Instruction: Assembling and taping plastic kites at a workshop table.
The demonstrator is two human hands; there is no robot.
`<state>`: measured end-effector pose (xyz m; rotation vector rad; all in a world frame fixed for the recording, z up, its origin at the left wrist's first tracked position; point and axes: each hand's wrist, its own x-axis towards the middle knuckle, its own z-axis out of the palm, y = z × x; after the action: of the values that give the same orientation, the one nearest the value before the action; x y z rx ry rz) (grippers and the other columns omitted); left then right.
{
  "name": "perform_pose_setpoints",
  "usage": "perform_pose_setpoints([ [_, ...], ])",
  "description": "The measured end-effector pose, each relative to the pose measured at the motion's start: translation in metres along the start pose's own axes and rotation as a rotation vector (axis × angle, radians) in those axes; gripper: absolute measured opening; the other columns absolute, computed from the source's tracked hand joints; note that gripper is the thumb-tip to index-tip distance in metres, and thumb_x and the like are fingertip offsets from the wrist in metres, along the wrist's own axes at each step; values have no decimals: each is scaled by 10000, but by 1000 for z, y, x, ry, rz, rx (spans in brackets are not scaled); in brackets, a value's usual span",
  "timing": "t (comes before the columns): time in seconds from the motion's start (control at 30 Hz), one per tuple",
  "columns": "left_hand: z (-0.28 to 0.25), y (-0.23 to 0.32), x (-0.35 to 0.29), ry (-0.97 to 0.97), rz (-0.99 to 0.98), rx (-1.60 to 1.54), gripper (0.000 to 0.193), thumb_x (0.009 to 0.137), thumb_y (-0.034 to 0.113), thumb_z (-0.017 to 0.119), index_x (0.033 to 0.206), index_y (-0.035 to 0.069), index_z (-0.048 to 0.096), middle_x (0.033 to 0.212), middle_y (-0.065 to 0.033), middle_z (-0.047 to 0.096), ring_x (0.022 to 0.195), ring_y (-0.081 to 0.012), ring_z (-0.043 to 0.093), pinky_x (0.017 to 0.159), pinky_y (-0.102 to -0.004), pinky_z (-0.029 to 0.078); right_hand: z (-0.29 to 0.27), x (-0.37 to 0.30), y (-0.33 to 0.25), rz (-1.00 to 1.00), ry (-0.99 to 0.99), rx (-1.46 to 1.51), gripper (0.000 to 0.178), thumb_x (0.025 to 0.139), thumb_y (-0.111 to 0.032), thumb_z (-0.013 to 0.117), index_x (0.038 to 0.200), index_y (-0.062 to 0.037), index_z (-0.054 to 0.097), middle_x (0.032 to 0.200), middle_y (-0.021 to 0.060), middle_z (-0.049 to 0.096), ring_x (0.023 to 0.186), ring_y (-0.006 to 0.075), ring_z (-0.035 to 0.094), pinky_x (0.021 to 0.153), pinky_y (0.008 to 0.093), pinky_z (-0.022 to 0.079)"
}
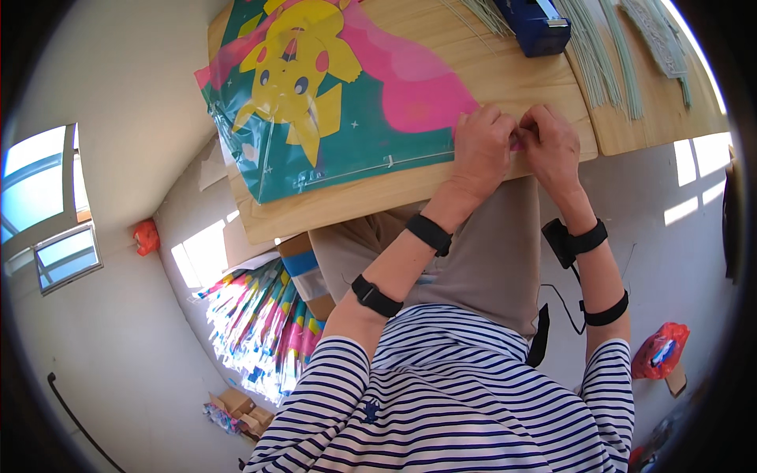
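Note:
A thin plastic kite lies on the wooden table, green and pink with a yellow cartoon figure printed upside down to me. A thin pale line, like a rod or seam, runs along its near edge, with a small white piece at its middle. At the kite's right corner, my left hand is closed with its fingers pinching the pink tip. Close beside it, my right hand is also closed, thumb and fingertips bent together at the same corner. My fingers hide the exact spot they grip.
A blue tape dispenser stands at the table's far side. Bundles of thin pale green rods lie right of it, near a clear plastic bag. Folded colourful kites are heaped low at left. A red bag lies lower right.

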<state>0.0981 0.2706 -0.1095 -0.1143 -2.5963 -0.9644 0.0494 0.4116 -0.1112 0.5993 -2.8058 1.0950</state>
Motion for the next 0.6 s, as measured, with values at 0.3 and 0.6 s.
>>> perform_pose_setpoints([
  [0.3,6,-2,0,-1,10,-44,54,776,43,706,791,70,662,818,-109,589,820,-335,590,710,-452,433,-1,-1,5,-3,9,-4,101,756,-61,708,798,-71,616,804,102,642,793,330,633,682,450,473],
  [0.6,-8,-11,4,-66,-60,-126,121,806,-45,682,893,34,710,809,-122,592,767,-297,608,654,-392,484,2,0,-1,8,43,-41,97,736,-104,714,776,-102,626,818,82,648,835,311,632,707,452,453],
])
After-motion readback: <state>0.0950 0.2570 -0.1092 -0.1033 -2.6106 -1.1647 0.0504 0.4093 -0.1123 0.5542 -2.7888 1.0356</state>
